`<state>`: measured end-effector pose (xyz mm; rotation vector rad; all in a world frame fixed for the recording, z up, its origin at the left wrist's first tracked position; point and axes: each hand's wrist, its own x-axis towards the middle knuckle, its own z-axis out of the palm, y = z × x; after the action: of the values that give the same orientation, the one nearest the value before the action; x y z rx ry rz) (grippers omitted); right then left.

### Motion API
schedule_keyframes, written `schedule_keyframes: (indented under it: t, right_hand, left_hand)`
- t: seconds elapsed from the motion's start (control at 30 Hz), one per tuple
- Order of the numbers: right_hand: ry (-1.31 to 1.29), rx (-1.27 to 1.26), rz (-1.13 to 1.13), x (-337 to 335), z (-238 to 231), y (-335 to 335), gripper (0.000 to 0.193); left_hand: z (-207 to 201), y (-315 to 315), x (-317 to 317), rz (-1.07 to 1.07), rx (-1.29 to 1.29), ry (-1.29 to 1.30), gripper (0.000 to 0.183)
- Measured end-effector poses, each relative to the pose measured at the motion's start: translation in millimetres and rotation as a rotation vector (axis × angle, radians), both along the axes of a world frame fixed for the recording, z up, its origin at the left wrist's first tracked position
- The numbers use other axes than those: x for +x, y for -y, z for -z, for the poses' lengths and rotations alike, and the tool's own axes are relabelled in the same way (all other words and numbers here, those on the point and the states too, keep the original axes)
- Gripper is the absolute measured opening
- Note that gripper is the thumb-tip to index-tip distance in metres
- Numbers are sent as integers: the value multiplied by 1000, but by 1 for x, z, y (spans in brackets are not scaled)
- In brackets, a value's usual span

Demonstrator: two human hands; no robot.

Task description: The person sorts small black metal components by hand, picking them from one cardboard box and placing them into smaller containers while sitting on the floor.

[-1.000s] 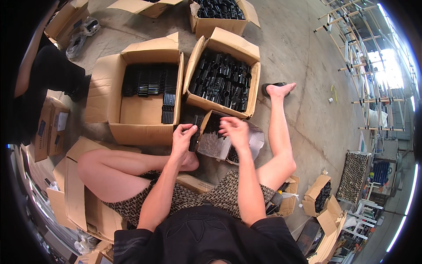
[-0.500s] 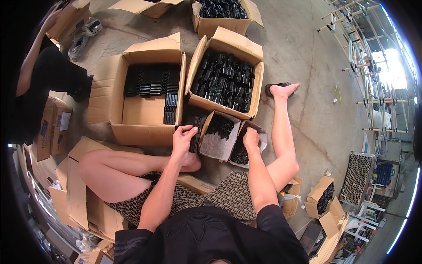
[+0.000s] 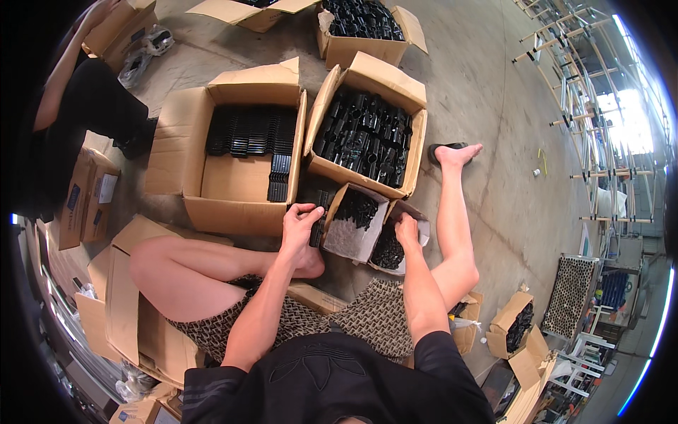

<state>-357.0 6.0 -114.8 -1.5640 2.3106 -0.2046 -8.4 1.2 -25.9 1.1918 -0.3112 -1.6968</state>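
My left hand (image 3: pixel 299 225) pinches an upright black ribbed part (image 3: pixel 320 218) between thumb and fingers, just in front of the open carton (image 3: pixel 233 218). Inside that carton, similar flat black parts stand stacked in rows. My right hand (image 3: pixel 407 230) is at the right-hand small box (image 3: pixel 423 227), over a heap of tiny dark pieces (image 3: pixel 388 249). Its fingers are curled together and pointing down; what they hold, if anything, is hidden. Beside it, another small box (image 3: pixel 345 240) contains small black pieces (image 3: pixel 357 209).
A larger carton (image 3: pixel 359 177) full of glossy black clamp-like parts stands behind the small boxes. My bare legs lie on both sides. Another person's dark-clothed leg (image 3: pixel 99 99) is at the far left. More cartons (image 3: pixel 364 53) stand at the back, and metal frames (image 3: pixel 575 106) rise at the right.
The whole view has shifted slightly, with the boxes appearing a little lower. My left hand keeps the black ribbed part, and my right hand stays at the small box.
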Motion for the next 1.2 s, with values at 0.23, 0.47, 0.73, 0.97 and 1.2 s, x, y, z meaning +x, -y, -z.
schedule_keyframes:
  t: [0.23, 0.47, 0.73, 0.97, 1.2]
  right_hand:
    - [179, 45, 38, -2, -29, 3, 20]
    - [941, 99, 137, 75, -141, 9, 17]
    - [1053, -12, -49, 165, -126, 14, 18]
    - [869, -95, -105, 184, -129, 5, 17]
    - [915, -111, -76, 185, -116, 3, 17]
  left_hand:
    - [4, 1, -2, 52, -37, 61, 30]
    - [4, 2, -10, 54, -54, 95, 31]
    - [16, -3, -18, 123, -122, 170, 35]
    - [11, -2, -15, 115, -94, 175, 36]
    - [14, -1, -16, 134, -103, 262, 31]
